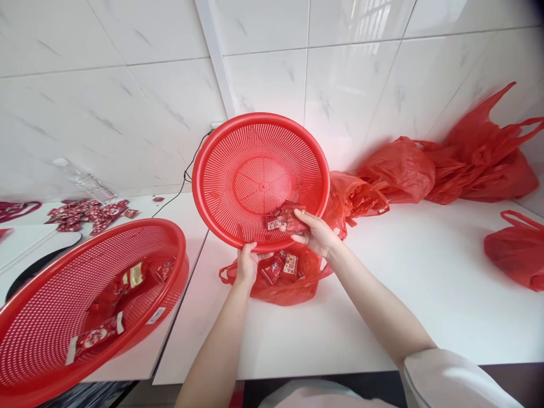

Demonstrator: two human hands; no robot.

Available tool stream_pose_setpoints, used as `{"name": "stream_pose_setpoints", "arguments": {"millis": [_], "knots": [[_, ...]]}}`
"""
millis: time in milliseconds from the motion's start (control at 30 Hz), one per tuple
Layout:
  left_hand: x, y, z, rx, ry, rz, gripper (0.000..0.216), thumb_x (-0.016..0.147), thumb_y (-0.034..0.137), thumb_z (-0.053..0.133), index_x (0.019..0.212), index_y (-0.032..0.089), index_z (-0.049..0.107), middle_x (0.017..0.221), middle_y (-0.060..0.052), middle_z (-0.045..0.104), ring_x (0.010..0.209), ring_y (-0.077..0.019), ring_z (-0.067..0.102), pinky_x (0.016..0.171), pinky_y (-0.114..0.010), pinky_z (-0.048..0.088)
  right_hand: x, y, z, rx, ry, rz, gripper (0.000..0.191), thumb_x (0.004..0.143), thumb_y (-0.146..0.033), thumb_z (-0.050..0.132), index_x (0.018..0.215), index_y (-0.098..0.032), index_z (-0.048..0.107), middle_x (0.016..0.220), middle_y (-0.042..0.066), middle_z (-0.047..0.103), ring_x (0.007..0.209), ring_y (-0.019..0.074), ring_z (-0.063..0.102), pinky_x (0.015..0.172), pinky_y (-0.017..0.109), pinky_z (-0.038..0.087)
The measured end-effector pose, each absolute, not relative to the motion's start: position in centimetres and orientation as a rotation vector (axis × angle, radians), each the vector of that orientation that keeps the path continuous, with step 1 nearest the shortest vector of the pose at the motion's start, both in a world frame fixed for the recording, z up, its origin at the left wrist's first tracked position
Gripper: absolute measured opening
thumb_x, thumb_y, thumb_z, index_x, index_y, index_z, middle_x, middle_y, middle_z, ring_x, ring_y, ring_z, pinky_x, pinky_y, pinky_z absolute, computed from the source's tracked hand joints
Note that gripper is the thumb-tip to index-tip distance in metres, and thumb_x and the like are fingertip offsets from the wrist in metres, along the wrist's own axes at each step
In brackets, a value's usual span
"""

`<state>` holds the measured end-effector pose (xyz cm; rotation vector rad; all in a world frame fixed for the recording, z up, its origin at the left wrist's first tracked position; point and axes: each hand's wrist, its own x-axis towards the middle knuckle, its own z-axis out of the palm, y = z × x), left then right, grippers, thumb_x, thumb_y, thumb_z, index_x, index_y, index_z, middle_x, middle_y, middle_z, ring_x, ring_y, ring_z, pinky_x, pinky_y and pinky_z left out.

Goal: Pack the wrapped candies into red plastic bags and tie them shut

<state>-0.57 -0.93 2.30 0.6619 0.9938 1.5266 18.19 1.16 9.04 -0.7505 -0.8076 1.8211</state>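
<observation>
My left hand (247, 262) grips the lower rim of a round red perforated basket (238, 164), which is tipped up on edge facing me. My right hand (317, 231) reaches into the basket's lower part, fingers closed on a few small red wrapped packets (285, 220). Directly below the basket an open red plastic bag (283, 286) lies on the white counter with more red packets (284, 265) inside it.
A second red perforated basket (51, 317) with several packets sits at the front left, over the counter edge. Loose red packets (87, 214) lie at the back left. Several red plastic bags (450, 164) line the tiled wall; another red bag (516, 249) lies far right. A black cable (182, 181) runs behind.
</observation>
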Motion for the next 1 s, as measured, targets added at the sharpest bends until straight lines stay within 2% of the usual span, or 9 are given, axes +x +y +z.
{"name": "stream_pose_setpoints", "arguments": {"millis": [100,167,300,367,567,733,1000], "knots": [[-0.6,-0.9,2.3,0.667,0.988,1.515,0.026,0.066,0.027,0.062,0.090,0.019,0.057,0.092,-0.004,0.066,0.086,-0.0219,0.066,0.066,-0.036,0.060,18.3,1.4,8.9,-0.742,-0.804,1.713,0.023,0.072,-0.029,0.078,0.090,-0.018,0.069,0.096,0.004,0.075,0.069,0.0091,0.068,0.056,0.014,0.055],[-0.6,-0.9,2.2,0.669,0.981,1.511,0.025,0.066,0.027,0.062,0.090,0.018,0.057,0.094,-0.005,0.066,0.089,-0.0228,0.065,0.066,-0.037,0.060,18.3,1.5,8.8,-0.730,-0.810,1.670,0.024,0.070,-0.028,0.080,0.089,-0.018,0.071,0.094,0.004,0.075,0.069,0.0081,0.068,0.064,0.015,0.056],[-0.6,-0.9,2.0,0.670,0.985,1.508,0.022,0.067,0.028,0.062,0.086,0.017,0.057,0.090,-0.005,0.066,0.090,-0.0234,0.065,0.066,-0.037,0.060,18.2,1.5,8.6,-0.696,-0.849,1.643,0.036,0.066,-0.030,0.082,0.099,-0.019,0.072,0.106,0.006,0.074,0.093,0.0159,0.070,0.087,0.026,0.056],[-0.6,-0.9,2.0,0.673,0.994,1.508,0.022,0.067,0.028,0.062,0.086,0.017,0.057,0.088,-0.004,0.066,0.088,-0.0231,0.066,0.066,-0.038,0.060,18.2,1.4,8.5,-0.681,-0.859,1.619,0.039,0.064,-0.029,0.083,0.101,-0.019,0.072,0.111,0.006,0.072,0.101,0.0186,0.069,0.093,0.031,0.054],[-0.5,-0.9,2.1,0.685,0.989,1.505,0.025,0.067,0.026,0.063,0.091,0.018,0.057,0.091,-0.004,0.067,0.082,-0.0217,0.067,0.065,-0.037,0.060,18.1,1.0,8.9,-0.719,-0.942,1.575,0.036,0.068,-0.036,0.081,0.097,-0.018,0.072,0.095,0.007,0.076,0.090,0.0207,0.072,0.087,0.034,0.057],[-0.6,-0.9,1.8,0.700,0.987,1.507,0.024,0.069,0.027,0.063,0.090,0.018,0.057,0.088,-0.004,0.067,0.080,-0.0213,0.067,0.063,-0.036,0.060,18.3,0.8,9.3,-0.731,-0.984,1.671,0.039,0.072,-0.054,0.074,0.087,-0.017,0.073,0.085,0.009,0.076,0.082,0.0245,0.073,0.078,0.038,0.060],[-0.6,-0.8,1.9,0.672,0.994,1.510,0.031,0.067,0.026,0.063,0.095,0.019,0.056,0.093,-0.004,0.067,0.084,-0.0220,0.067,0.064,-0.036,0.060,18.0,0.1,9.5,-0.760,-1.143,1.591,0.039,0.069,-0.053,0.076,0.083,-0.017,0.072,0.080,0.008,0.075,0.074,0.0230,0.072,0.073,0.038,0.060]]}}
